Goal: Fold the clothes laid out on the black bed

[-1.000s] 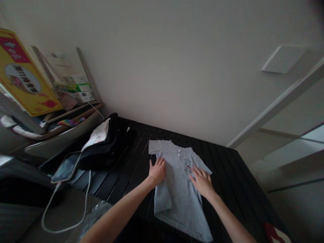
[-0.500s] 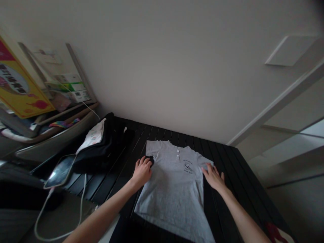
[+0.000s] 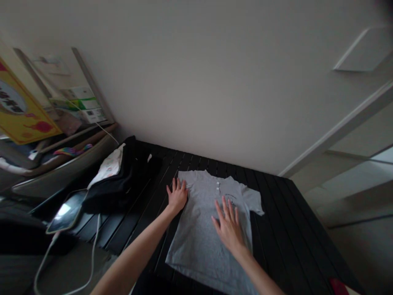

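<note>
Grey cotton T-shirt (image 3: 196,229) lies flat and face up on a black slatted table (image 3: 285,233), with its collar pointing away from the person and its hem running out of the lower edge of the view. The left hand (image 3: 177,196) rests open at the shirt's upper left edge, its spread fingers (image 3: 173,187) partly on the slats. The right hand (image 3: 229,229) lies open on the chest, just below a small dark print. Neither hand clenches or grasps the cloth. Flat palms with spread fingers are a good way to smooth fabric, because they press it without dragging. Light, even pressure outward from the middle would suit it best. Beside the shirt sits a black fabric bag (image 3: 113,188), with a white printed pouch (image 3: 107,168) on top, near a smartphone (image 3: 66,211) on a white cable (image 3: 97,233).
</note>
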{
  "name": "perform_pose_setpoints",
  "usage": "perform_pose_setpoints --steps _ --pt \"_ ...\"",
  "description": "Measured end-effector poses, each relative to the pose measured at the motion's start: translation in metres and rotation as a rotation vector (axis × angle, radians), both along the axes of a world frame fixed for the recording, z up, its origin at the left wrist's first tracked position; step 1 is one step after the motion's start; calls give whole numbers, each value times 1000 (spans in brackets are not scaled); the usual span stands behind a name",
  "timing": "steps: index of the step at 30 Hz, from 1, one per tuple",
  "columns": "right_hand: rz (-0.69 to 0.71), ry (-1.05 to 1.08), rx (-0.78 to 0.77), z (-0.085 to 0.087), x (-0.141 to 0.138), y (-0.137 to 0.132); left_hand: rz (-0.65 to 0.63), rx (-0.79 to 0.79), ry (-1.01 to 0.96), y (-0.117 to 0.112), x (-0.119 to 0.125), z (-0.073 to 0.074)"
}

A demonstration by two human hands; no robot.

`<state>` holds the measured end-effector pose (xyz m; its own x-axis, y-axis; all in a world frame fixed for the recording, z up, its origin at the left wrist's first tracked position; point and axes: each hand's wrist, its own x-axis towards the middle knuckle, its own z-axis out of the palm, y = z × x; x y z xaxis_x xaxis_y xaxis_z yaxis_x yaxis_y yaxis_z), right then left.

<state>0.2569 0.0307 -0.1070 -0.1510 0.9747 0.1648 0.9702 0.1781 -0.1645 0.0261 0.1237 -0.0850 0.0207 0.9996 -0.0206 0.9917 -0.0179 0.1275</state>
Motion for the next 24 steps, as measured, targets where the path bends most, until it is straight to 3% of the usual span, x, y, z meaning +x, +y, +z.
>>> perform_pose_setpoints --steps 6,11,14,17,21,24 --pt "75 75 -104 4 -26 -22 26 -44 -80 1 -20 8" --pt "170 101 -178 7 -29 -32 32 29 -351 -4 -13 40" --pt "148 129 -204 7 -30 -38 -87 75 -492 -9 13 65" --pt "70 188 -171 7 -26 -37 -182 74 -557 -9 56 80" --pt "-146 317 -54 0 -7 -27 -339 -58 -607 -2 110 80" --pt "-258 351 17 -9 14 -19 -392 -141 -618 -7 121 70"
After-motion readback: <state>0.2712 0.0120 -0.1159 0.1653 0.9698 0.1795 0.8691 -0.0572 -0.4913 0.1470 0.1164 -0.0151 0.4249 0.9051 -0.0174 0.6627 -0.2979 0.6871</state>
